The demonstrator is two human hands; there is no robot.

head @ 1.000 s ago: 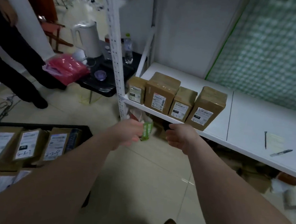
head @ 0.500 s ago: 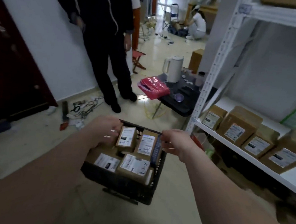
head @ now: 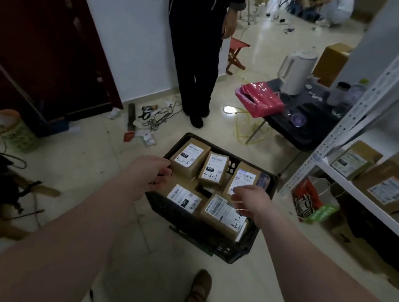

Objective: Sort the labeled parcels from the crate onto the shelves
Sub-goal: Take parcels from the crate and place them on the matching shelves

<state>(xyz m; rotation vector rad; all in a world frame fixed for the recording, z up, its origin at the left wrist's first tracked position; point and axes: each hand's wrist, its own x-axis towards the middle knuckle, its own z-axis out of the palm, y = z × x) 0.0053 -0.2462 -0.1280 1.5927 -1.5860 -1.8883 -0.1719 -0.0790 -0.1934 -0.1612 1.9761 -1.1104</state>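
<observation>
Crate [head: 186, 219]: black plastic, on the tiled floor just left of the white shelf [head: 361, 192], with its near wall facing the camera.

Five brown parcels are visible in the crate, labels up:
- back row: "4-2-6" parcel [head: 189, 158], "4-3-7" parcel [head: 214, 168], third parcel [head: 245, 177]
- front row: front-left parcel [head: 183, 198], front-right parcel [head: 221, 213]

Left hand [head: 148, 175]: at the crate's left rim, beside the "4-2-6" parcel. The fingers are curled. Cannot tell whether they grip the rim or only rest against it.

Right hand [head: 250, 200]: over the third and front-right parcels. The fingers are loosely spread and hold nothing; the outline is blurred.

The shelf already carries shelved parcels [head: 391, 190] standing in a row.

Behind the crate is a low black desk [head: 301, 137] with a white kettle [head: 296, 72] and a pink bag [head: 260, 100]. A person in dark clothes [head: 194, 52] stands by the wall, with cables [head: 157, 119] on the floor near their feet.
</observation>
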